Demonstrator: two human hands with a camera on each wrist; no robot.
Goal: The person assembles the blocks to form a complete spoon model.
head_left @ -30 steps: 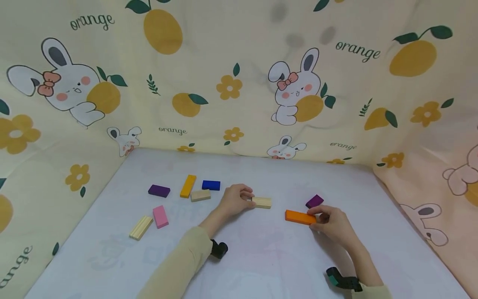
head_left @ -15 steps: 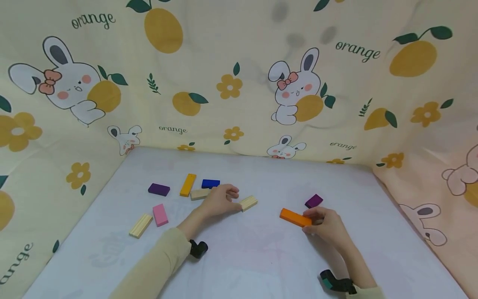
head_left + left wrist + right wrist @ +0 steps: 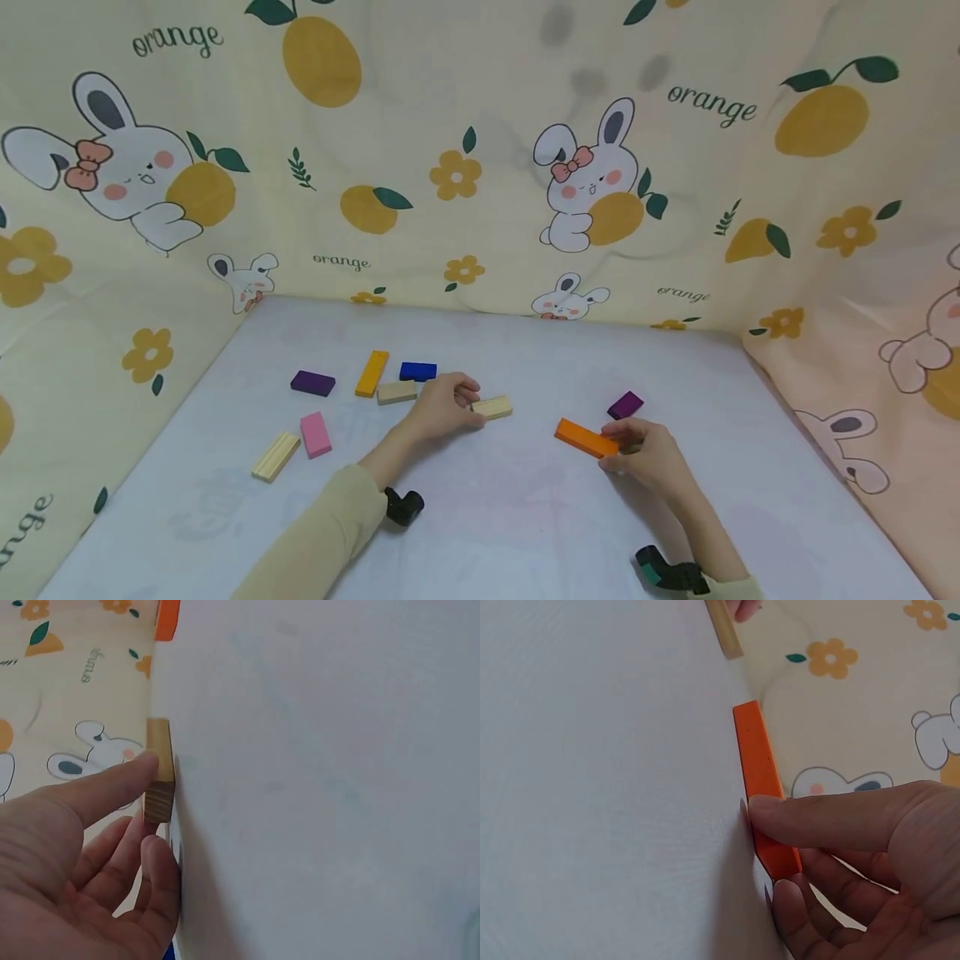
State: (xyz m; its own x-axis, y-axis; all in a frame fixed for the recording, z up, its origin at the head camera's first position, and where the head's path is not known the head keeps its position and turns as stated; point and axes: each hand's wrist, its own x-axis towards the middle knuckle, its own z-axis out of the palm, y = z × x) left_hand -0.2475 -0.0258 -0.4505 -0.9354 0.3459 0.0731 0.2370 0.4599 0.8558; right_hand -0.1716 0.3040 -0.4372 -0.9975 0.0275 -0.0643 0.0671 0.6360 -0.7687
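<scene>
My left hand (image 3: 442,406) pinches one end of a plain wooden block (image 3: 492,407) near the middle of the table. In the left wrist view the thumb lies across that wooden block (image 3: 159,769), with the fingers behind and below it. To the right, my right hand (image 3: 651,454) holds an orange block (image 3: 585,437) between thumb and fingers at its right end. The right wrist view shows the thumb pressed on the orange block (image 3: 757,754), its far end sticking out free. A gap separates the two held blocks. Just behind the right hand lies a dark purple block (image 3: 626,405).
Left of the left hand lie a blue block (image 3: 417,372), another wooden block (image 3: 397,392), a yellow block (image 3: 372,373), a purple block (image 3: 312,383), a pink block (image 3: 316,435) and a grooved wooden block (image 3: 275,457). A printed cloth (image 3: 405,108) rises behind the white table (image 3: 510,533).
My left hand has moved left with the wooden block, which tilted and then levelled again. The right hand has shifted slightly left, and the orange block has turned a little.
</scene>
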